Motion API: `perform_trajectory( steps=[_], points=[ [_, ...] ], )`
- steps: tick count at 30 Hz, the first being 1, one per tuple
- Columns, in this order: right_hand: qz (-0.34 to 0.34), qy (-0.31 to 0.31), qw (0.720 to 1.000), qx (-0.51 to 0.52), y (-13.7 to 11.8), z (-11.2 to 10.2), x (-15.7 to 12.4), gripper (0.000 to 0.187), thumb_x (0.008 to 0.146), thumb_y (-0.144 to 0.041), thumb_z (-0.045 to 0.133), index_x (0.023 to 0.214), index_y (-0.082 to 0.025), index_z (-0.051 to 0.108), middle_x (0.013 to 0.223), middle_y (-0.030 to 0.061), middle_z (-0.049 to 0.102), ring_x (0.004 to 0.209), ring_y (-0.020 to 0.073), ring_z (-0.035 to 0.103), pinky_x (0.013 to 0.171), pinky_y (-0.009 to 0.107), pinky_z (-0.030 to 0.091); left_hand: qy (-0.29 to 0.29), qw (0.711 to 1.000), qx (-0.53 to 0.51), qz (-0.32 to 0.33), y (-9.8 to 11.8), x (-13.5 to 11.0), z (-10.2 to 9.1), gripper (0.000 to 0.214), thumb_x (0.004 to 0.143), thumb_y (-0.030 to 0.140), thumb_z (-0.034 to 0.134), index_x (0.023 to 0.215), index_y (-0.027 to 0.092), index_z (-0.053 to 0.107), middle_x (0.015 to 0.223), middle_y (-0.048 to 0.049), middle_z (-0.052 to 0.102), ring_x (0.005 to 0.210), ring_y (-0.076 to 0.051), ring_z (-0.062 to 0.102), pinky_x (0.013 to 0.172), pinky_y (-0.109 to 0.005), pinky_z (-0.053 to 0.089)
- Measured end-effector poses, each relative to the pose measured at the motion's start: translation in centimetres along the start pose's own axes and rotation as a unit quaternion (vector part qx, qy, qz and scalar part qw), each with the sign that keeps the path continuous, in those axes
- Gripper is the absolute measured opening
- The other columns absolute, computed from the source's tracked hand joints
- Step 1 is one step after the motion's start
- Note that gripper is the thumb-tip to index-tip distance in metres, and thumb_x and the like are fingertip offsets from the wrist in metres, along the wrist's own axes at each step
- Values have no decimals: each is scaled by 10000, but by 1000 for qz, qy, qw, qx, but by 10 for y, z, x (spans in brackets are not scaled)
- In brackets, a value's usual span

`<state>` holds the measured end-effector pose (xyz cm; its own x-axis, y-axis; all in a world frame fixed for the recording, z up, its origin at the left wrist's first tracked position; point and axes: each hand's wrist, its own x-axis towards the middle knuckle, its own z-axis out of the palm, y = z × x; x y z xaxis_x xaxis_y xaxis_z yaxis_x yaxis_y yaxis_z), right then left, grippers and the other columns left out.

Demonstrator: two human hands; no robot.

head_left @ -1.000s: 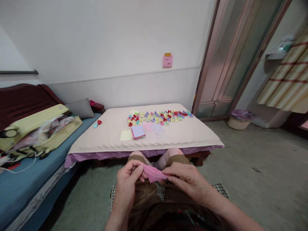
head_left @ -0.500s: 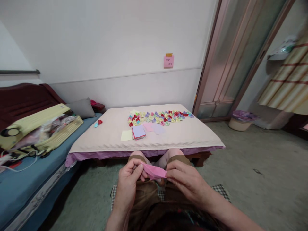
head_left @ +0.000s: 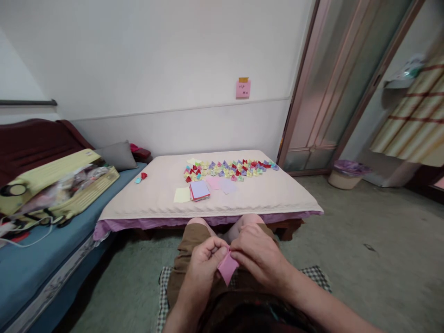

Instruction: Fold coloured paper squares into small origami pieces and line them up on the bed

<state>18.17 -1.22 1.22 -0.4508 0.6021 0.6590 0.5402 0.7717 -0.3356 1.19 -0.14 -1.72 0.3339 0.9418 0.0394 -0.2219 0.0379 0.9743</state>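
A piece of pink paper (head_left: 228, 268), folded and pointing downward, is held over my lap. My left hand (head_left: 208, 259) pinches its upper left corner between thumb and fingers. On the other side, my right hand (head_left: 258, 254) grips the upper right edge, its fingers close to the left fingertips. Beyond my knees, a stack of square coloured papers (head_left: 200, 190) with a lilac sheet on top lies on the low covered table. Beside it are a pale yellow sheet (head_left: 182, 195), a pink sheet (head_left: 213, 182) and a pale lilac sheet (head_left: 227, 187).
Several small folded paper pieces (head_left: 227, 169) in many colours spread along the table's back. A red and a blue piece (head_left: 141, 177) lie at its left. A blue-covered sofa (head_left: 69, 240) bears an open yellow case (head_left: 62, 185). A lined bin (head_left: 348, 174) stands right.
My hands have come closer together and shifted slightly. The pink paper, stretched out sideways before, is now folded into a downward-pointing shape.
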Motion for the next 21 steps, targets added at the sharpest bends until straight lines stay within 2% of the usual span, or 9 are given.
perform_trajectory(
  steps=[4, 7, 10, 13, 16, 19, 21],
  points=[
    [31, 24, 999, 1, 0, -1, -1, 91, 901, -169, 526, 829, -179, 582, 712, 28, 597, 706, 172, 491, 689, 317, 369, -4, 996, 88, 14, 8, -3, 2, 318, 890, 369, 506, 839, 134, 714, 667, -18, 607, 596, -108, 482, 560, -210, 365],
    [48, 38, 998, 7, 1, -2, -2, 68, 886, -170, 545, 831, -188, 581, 717, 25, 609, 715, 179, 506, 683, 316, 375, -16, 988, 151, 11, 17, -5, 2, 224, 769, 301, 657, 908, 148, 744, 755, -38, 687, 677, -145, 555, 611, -218, 413],
    [105, 46, 992, 54, 1, -1, -3, 12, 850, -194, 600, 841, -191, 592, 740, 28, 613, 730, 184, 533, 669, 302, 399, 16, 982, 188, 18, 21, -6, 4, 182, 720, 220, 668, 864, 165, 764, 774, -35, 717, 698, -152, 577, 630, -218, 430],
    [194, 32, 970, 139, 0, 1, -5, 114, 790, -194, 657, 890, -189, 602, 796, 31, 627, 758, 185, 565, 676, 291, 431, 48, 983, 179, 12, 17, -5, 4, 183, 731, 230, 641, 845, 161, 768, 649, -17, 684, 563, -115, 529, 533, -203, 398],
    [250, 32, 946, 205, -1, 3, -7, 156, 747, -158, 654, 888, -194, 598, 802, 15, 625, 754, 177, 567, 687, 287, 444, 76, 987, 141, -7, 11, -3, 3, 232, 715, 261, 663, 894, 139, 745, 482, 25, 577, 423, -80, 440, 420, -182, 321],
    [264, 49, 933, 242, 0, 4, -8, 51, 757, -186, 650, 777, -195, 604, 763, 12, 603, 733, 174, 552, 675, 286, 440, 99, 990, 98, -13, 9, -1, 2, 282, 693, 251, 684, 948, 132, 704, 463, 39, 559, 388, -71, 434, 393, -169, 315],
    [261, 58, 926, 265, 2, 6, -9, 72, 766, -224, 666, 725, -189, 618, 877, 46, 620, 833, 194, 567, 736, 305, 443, 103, 992, 79, -12, 9, -1, 1, 293, 677, 251, 699, 942, 127, 694, 475, 30, 579, 385, -71, 444, 390, -167, 325]
  ],
)
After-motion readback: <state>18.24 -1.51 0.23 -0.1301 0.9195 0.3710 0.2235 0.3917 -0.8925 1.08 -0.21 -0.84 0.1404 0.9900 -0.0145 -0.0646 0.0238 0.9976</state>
